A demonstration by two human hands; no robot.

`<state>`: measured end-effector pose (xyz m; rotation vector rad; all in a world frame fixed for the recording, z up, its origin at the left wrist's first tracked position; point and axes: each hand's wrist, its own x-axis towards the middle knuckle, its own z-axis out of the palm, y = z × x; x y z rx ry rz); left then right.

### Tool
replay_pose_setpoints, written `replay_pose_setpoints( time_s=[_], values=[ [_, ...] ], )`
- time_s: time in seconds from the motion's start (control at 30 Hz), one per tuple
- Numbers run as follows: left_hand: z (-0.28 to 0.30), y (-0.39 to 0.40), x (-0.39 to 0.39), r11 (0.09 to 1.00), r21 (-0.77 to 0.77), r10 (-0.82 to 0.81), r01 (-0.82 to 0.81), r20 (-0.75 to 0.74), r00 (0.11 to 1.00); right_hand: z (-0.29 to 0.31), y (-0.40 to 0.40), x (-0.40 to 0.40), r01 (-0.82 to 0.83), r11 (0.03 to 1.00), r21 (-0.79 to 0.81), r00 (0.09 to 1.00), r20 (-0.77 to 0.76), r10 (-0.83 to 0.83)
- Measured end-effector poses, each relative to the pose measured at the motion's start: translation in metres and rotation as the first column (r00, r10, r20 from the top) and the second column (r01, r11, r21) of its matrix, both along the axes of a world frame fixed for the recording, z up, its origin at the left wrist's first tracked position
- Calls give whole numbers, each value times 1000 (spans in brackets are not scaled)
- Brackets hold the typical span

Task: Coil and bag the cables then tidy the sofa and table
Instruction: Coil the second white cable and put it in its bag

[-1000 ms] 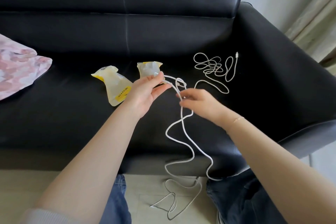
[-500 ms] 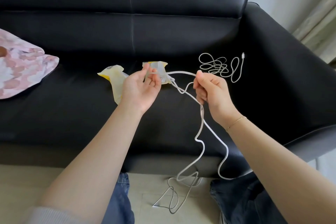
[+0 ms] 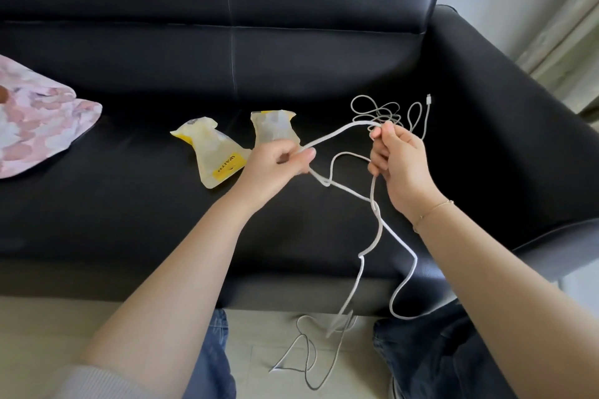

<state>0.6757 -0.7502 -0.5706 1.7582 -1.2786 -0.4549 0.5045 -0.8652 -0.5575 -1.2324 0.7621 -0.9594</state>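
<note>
A long white cable (image 3: pixel 376 230) is held above the black sofa seat (image 3: pixel 129 220). My left hand (image 3: pixel 275 165) pinches one end of it. My right hand (image 3: pixel 397 160) grips it farther along, so a span arcs between the two hands. The rest hangs down over the sofa's front edge to the floor. A second, thinner white cable (image 3: pixel 389 112) lies tangled on the seat behind my right hand. Two small clear bags with yellow labels lie on the seat: one (image 3: pixel 214 152) left of my left hand, one (image 3: pixel 274 126) just behind it.
A pink patterned cushion (image 3: pixel 35 123) lies at the left end of the sofa. The sofa's right armrest (image 3: pixel 518 126) rises beside my right hand. My knees in blue jeans and the pale floor (image 3: pixel 275 334) are below the sofa's front edge.
My right hand has lifted and moved right, away from the left hand, drawing a longer span of cable between them. More of the hanging cable has come up off the floor.
</note>
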Motion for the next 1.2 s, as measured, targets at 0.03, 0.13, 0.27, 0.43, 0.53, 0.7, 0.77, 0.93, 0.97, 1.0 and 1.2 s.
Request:
replay_pose_setpoints(
  time_s=[0.03, 0.13, 0.27, 0.43, 0.53, 0.7, 0.77, 0.93, 0.97, 1.0, 1.2],
  values=[
    [-3, 0, -1, 998, 56, -2, 2, 5, 1000, 0, 0, 1, 31, 999, 14, 999, 12, -32],
    [-11, -1, 4, 989, 52, 124, -135, 182, 975, 0, 1, 2, 103, 994, 26, 994, 29, -104],
    [-19, -2, 23, 966, -30, 248, -258, 405, 880, -1, 7, 7, 182, 983, 5, 981, 67, -182],
    [-37, -4, 39, 910, 164, 264, -380, 478, 838, 2, -2, 5, 341, 932, 122, 915, 184, -359],
    [-32, -5, 38, 950, 166, 224, -264, 227, 948, -4, -12, 1, 384, 912, 144, 910, 106, -400],
    [6, -7, 27, 970, -119, 180, -213, -238, 954, -21, -31, -5, 249, 968, 23, 893, -392, -220],
    [12, -5, 27, 971, -93, 173, -220, -359, 917, -25, -32, -6, 113, 992, -46, 821, -558, -120],
    [12, -3, 17, 986, 110, 163, -128, -435, 886, -17, -5, 7, -168, 965, -199, 848, -529, 38],
    [13, -3, 14, 987, 125, 151, -104, -457, 877, -15, 1, 10, -240, 951, -195, 850, -515, 109],
    [15, -4, 11, 988, 130, 133, -79, -484, 865, -14, 8, 13, -315, 933, -175, 837, -514, 186],
    [20, 8, 17, 994, 25, 84, -103, -775, 626, -12, 20, 10, -498, 861, -101, 721, -599, 348]
  ],
)
